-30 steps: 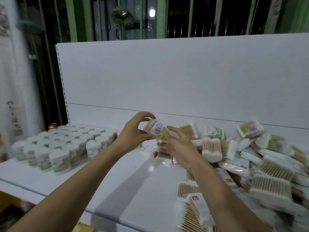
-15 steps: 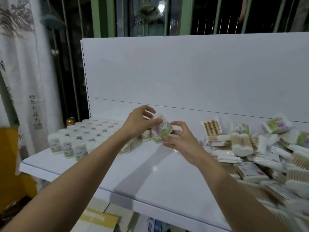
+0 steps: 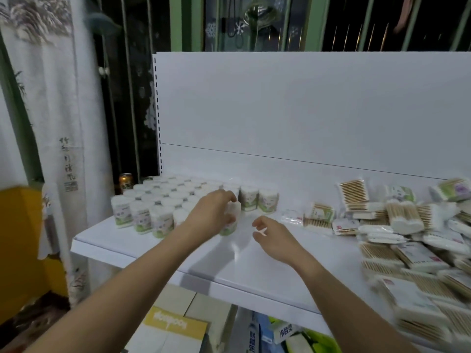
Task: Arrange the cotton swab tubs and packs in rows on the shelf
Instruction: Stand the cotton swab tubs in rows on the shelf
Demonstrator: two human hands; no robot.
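Gripping tub [image 3: 230,220] upright on shelf [image 3: 254,266] — left hand [image 3: 211,212]; right hand [image 3: 274,239] loosely curled, empty.

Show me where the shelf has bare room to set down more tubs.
Bare shelf lies along the front edge, between the tub rows and the pack pile. The left back corner and right end are crowded.

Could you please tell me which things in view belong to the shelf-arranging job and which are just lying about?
Part of the job:
- tub held in the left hand
- rows of tubs
- pile of swab packs
- white shelf
- right hand, holding nothing

Just lying about:
- drink can behind the shelf
- yellow box below
- curtain
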